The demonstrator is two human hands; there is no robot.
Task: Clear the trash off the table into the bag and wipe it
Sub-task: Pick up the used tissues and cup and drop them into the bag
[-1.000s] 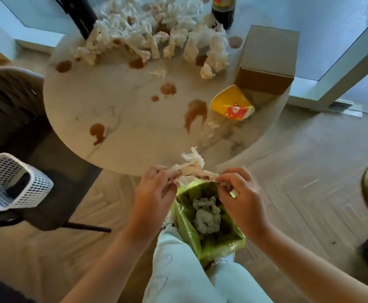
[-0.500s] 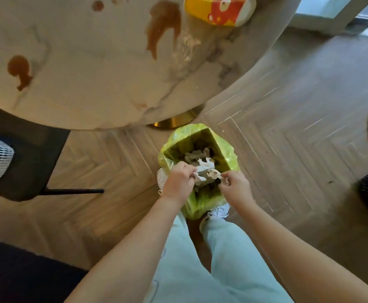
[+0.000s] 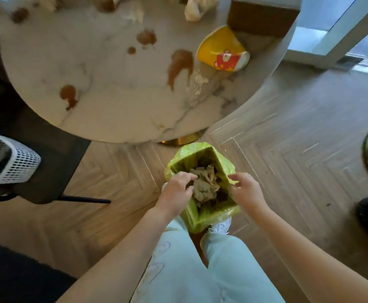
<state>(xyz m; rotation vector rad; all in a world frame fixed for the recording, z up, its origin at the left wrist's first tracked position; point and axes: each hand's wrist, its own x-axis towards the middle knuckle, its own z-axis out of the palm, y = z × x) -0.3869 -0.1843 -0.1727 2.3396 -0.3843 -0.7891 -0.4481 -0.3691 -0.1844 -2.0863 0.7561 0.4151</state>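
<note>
Trash-dumping is the step in hand: both hands hang over the mouth of the green bag [image 3: 200, 217], which lines a small bin on the floor between the person's feet and the desk [image 3: 117, 88]. The left hand [image 3: 176, 193] sits at the bag's 9 o'clock rim, fingers curled loosely and grasping nothing that I can make out; the right hand [image 3: 247, 191] is at the 3 o'clock rim, fingers spread and released. Crumpled tissues [image 3: 205, 184] lie inside the bag between the two hands, just below the fingertips and apparently free of either grip, so this load looks delivered.

Plenty is left, by my reading. At 12 o'clock from the bag the desk carries brown spills [image 3: 179, 64], with smaller blots toward 11 o'clock, a tipped yellow paper cup [image 3: 221, 50] at 1 o'clock, a cardboard box [image 3: 261, 16] touching the cup's far side, and more tissue scraps [image 3: 193, 9] along the far edge, partly cut off by the frame.

Next move, I judge, calls for lifting both hands clear of the bag and reaching up to 12 or 1 o'clock for the cup or remaining tissues, well apart from the hands now. Wiping should wait until the loose trash is gone; no cloth is visible.
</note>
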